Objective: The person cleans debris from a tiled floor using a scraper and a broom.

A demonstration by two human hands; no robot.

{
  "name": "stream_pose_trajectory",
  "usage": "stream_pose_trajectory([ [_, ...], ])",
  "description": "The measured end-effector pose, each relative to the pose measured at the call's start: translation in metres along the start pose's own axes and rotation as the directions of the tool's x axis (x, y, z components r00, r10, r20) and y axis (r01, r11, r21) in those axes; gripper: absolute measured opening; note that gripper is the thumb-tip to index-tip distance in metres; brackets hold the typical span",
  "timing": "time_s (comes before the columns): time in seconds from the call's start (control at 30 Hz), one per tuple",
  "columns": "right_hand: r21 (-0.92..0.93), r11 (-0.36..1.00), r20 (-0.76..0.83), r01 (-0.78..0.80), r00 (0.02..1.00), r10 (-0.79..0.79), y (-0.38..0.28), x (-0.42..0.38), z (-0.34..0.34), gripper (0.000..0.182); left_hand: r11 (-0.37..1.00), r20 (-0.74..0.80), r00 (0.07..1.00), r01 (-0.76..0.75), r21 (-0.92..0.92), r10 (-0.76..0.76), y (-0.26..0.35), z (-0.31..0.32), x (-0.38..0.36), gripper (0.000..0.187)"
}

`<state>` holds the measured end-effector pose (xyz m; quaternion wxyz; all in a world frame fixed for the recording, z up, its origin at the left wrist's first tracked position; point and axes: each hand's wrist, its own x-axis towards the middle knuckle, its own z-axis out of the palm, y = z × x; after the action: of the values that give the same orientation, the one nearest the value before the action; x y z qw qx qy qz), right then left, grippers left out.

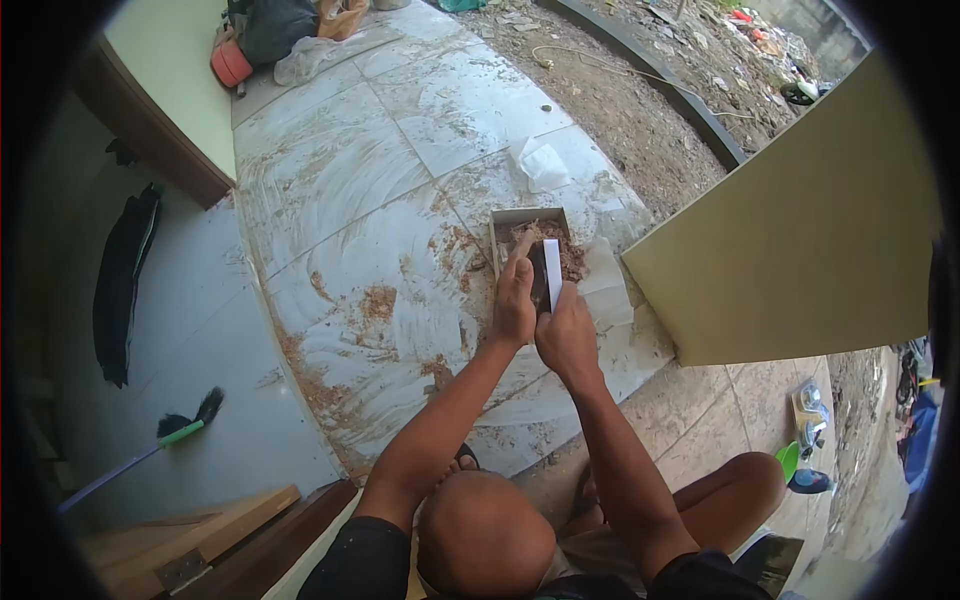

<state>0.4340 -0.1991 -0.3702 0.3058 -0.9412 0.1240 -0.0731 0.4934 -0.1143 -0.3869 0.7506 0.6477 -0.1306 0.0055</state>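
My right hand (568,335) is closed around the near end of a flat, dark thing with a white strip (553,275) along its right side; its kind does not show clearly. Beside it, my left hand (515,302) has its fingers stretched out toward a shallow box (500,214), with the palm side facing the dark piece. The box lies on the dirty tiles and holds brown crumbly debris (572,262). Both hands are over its near part and hide much of it. Clear plastic sheeting (610,290) lies at its right.
Brown dirt (378,302) is smeared across the tiled floor. A crumpled white sheet (543,165) lies beyond the box. An open door panel (800,230) stands at right. A broom (185,428) lies left, inside the doorway. Bags (285,30) and a red container (231,64) sit at the back left.
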Motion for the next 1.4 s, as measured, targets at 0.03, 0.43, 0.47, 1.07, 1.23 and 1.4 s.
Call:
stream_pose_trajectory([
  [0.03, -0.01, 1.0, 0.001, 0.0, 1.0, 0.0, 0.011, 0.012, 0.0, 0.026, 1.0, -0.002, 1.0, 0.002, -0.009, -0.002, -0.014, 0.001, 0.006, 0.067],
  [0.43, -0.251, 0.958, 0.111, 0.141, 0.987, -0.116, 0.025, 0.069, -0.005, 0.023, 0.48, -0.628, 0.752, 0.484, 0.732, 0.198, -0.096, -0.219, -0.095, 0.04],
  [0.47, -0.188, 0.962, 0.151, 0.199, 0.974, -0.171, 0.014, 0.074, 0.005, 0.021, 0.447, -0.658, 0.717, 0.524, 0.725, 0.228, -0.097, -0.236, -0.11, 0.04],
  [1.07, -0.12, 0.978, 0.307, 0.168, 0.943, -0.124, 0.009, 0.07, 0.132, 0.018, 0.827, 0.143, 0.977, 0.054, 0.56, -0.161, -0.089, -0.031, -0.123, 0.062],
  [1.23, -0.007, 0.956, 0.264, 0.295, 0.922, -0.282, 0.03, 0.099, 0.134, 0.02, 0.767, 0.03, 0.984, 0.118, 0.631, -0.177, -0.084, -0.049, -0.103, 0.049],
  [1.4, -0.112, 0.984, 0.155, 0.141, 0.98, -0.123, -0.009, 0.203, 0.113, 0.03, 0.409, -0.413, 0.892, 0.311, 0.858, 0.187, -0.085, -0.155, -0.109, 0.043],
])
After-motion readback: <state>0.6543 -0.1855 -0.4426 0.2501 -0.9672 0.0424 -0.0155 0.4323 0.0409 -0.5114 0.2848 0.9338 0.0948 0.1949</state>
